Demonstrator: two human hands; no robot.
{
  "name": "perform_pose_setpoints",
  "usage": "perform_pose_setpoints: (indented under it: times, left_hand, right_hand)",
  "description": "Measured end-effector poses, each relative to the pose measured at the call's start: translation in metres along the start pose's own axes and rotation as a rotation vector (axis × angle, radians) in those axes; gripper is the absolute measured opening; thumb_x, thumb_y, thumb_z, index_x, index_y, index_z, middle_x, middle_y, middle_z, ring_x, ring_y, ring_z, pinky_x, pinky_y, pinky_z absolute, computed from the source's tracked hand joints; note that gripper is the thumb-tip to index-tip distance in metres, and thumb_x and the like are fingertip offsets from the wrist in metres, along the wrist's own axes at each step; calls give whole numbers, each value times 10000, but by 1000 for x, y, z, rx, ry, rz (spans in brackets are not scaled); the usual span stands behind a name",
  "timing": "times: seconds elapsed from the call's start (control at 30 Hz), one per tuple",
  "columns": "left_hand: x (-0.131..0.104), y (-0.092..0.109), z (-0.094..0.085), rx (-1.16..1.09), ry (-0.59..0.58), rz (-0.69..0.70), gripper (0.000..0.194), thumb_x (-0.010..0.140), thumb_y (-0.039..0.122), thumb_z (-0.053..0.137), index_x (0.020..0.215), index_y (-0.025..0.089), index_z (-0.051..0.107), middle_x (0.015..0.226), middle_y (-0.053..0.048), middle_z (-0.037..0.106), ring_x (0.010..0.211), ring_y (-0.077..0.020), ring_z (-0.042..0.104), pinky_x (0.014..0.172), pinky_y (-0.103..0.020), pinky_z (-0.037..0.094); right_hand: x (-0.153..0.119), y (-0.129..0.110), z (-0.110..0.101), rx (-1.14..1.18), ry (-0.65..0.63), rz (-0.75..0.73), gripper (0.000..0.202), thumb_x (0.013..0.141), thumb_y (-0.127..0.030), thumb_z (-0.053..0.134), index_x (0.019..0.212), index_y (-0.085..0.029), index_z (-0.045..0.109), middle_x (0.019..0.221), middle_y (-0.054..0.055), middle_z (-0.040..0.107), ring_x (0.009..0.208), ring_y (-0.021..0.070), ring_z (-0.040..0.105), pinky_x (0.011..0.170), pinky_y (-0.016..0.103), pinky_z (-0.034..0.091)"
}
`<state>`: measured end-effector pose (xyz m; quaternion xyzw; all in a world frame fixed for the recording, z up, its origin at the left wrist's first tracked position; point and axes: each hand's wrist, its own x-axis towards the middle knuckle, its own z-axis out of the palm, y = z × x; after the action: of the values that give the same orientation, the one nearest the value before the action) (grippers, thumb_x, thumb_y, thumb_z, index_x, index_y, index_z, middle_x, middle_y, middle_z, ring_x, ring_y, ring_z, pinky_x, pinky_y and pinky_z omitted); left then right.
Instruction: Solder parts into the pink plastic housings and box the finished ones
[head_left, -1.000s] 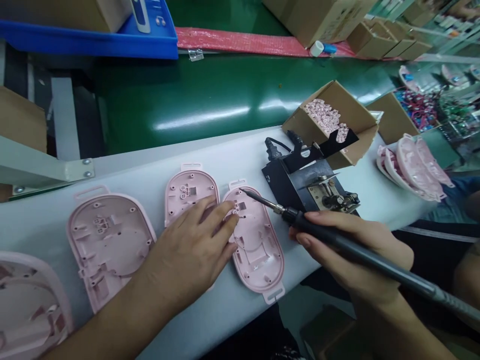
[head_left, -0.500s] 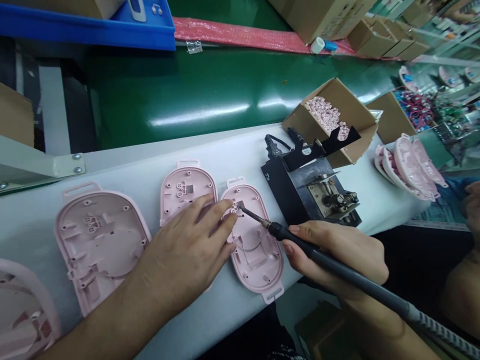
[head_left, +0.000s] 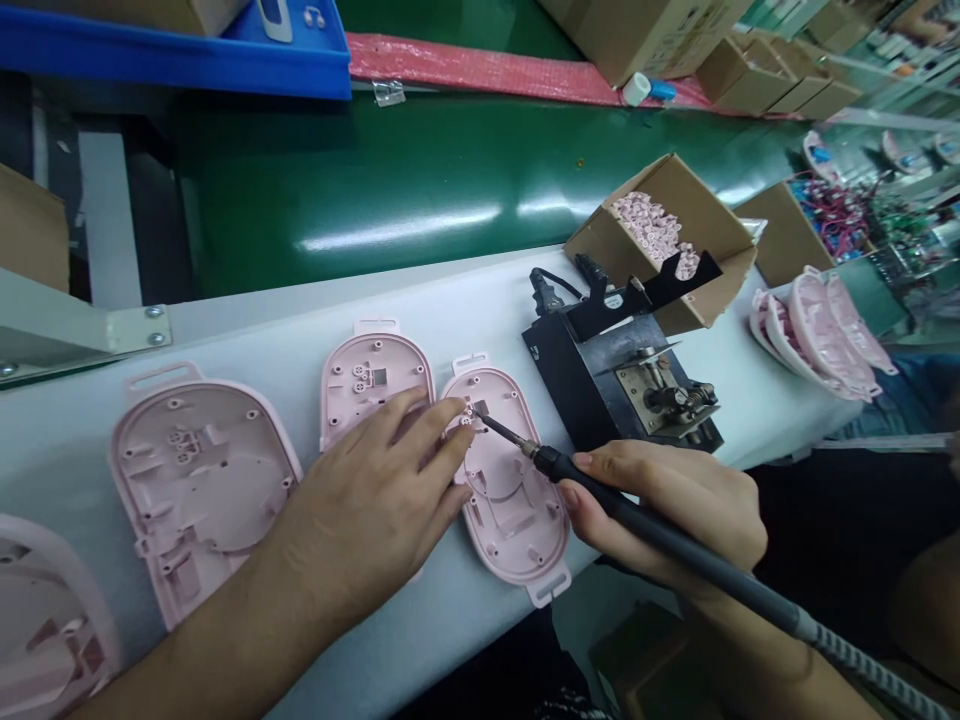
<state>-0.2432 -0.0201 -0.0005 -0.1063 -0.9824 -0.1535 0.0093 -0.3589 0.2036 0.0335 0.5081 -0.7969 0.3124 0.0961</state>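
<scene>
My right hand (head_left: 667,500) is closed round a black soldering iron (head_left: 637,510), whose tip points into a pink oval shell (head_left: 517,510) near its small button parts. My left hand (head_left: 390,480) is spread palm down, its fingertips on the left rim of that shell. Beneath the left hand, a second pink shell (head_left: 375,355) is partly hidden. Further left lies a larger-looking pink shell (head_left: 232,500), and part of another (head_left: 45,600) shows at the left edge.
A black metal device with a stand (head_left: 585,370) sits right of the shells. Behind it is a cardboard box (head_left: 622,255) of small pink parts. Stacked pink shells (head_left: 817,330) lie at the right. A green belt (head_left: 375,200) runs behind, with a blue tray (head_left: 187,65) beyond.
The soldering iron and my right hand have shifted slightly left. At the right edge, another person's hand has left its former place. My left hand has stayed where it was.
</scene>
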Motion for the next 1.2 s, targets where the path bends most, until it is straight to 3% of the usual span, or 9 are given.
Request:
perform_pose_setpoints:
  times: [0.73,0.8,0.9,0.97,1.07,1.2]
  left_hand:
    - [1,1,1,-28,-35,-32,463,1055,375,387,1432,162,550,1521,-70,447,1365,-332,399,1139,-553,382]
    - [0,1,1,-19,-43,-31,467,1057,376,380,1443,167,540,1534,-67,434,1378,-334,386,1141,-553,379]
    - [-1,0,0,-1,-41,-33,481,1061,404,367,1458,185,527,1545,-56,430,1399,-331,366,1138,-554,388]
    - [-2,1,-1,14,-32,-36,485,1065,414,351,1462,198,526,1556,-45,424,1404,-320,370,1136,-540,402]
    - [-8,6,-5,60,16,-24,512,1055,438,376,1467,175,524,1572,-58,408,1398,-315,397,1144,-512,417]
    - [-25,21,-8,149,66,-87,730,961,534,550,1504,55,457,1592,-182,348,1425,-369,381,1155,-534,411]
  right_hand:
    - [-6,4,0,-15,-18,-50,195,805,-137,789,899,-150,619,744,8,673,608,93,649,577,175,557]
    - [-11,6,-1,10,46,3,163,819,-157,775,920,-159,647,778,18,695,614,112,660,563,200,562]
    - [-14,6,0,111,251,176,189,855,-200,733,1036,-176,681,888,56,718,659,165,685,538,267,576]
    - [-8,1,6,162,317,234,223,861,-220,730,1077,-186,688,933,66,721,688,179,693,554,292,586]
    - [14,-11,21,153,305,122,167,852,-206,741,1014,-199,702,905,30,730,719,152,697,640,266,593]
    - [46,-29,40,70,246,81,56,883,-232,721,930,-210,699,823,-14,723,659,111,673,632,221,560]
